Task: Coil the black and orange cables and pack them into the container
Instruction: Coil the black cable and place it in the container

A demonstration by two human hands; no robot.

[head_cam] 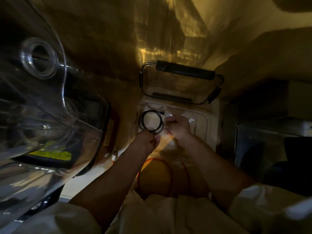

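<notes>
The black cable (150,122) is wound into a round coil, and my left hand (148,141) pinches its lower edge. The coil hangs over the left part of the clear plastic container (205,119), with one plug end sticking out at the coil's upper right. My right hand (179,126) is over the container's middle with its fingers curled; what it holds, if anything, is too dim to tell. The orange cable (169,168) lies in loose loops on the surface below my forearms, its white plug (114,156) to the left. The scene is very dark.
The container's clear lid (181,85) with black clips lies just beyond the container. A large clear plastic object (43,102) over a black device with a yellow label fills the left side. Dark boxes (270,132) stand at the right. My pale sleeves are at the bottom.
</notes>
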